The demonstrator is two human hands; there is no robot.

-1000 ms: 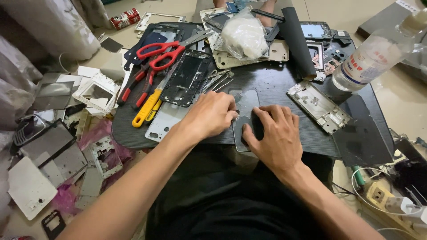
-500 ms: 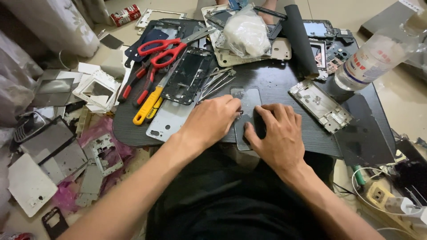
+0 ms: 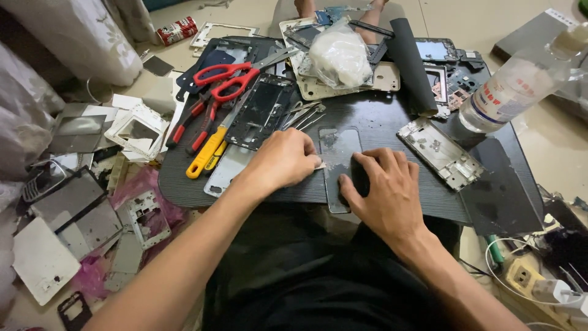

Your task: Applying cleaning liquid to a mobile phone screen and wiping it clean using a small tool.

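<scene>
Two hands: both mine, on the dark phone panel (image 3: 338, 160) lying mid-board on the black work board (image 3: 367, 116).
Left hand (image 3: 283, 160): fingers curled, pinching a small pale sliver at the panel's left edge.
Right hand (image 3: 386, 191): fingers spread, pressing flat on the panel.
Nearby: red scissors (image 3: 229, 78), yellow-handled screwdriver (image 3: 208, 154).

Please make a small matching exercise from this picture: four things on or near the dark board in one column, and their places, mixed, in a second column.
Things:
1. scissors
2. plastic bottle
3. glass panel
4. white bag

Places:
A. far right edge
B. under the right hand
C. top middle
D. upper left of the board, red handles

Pairs: 1-D, 2-A, 3-B, 4-C
</scene>
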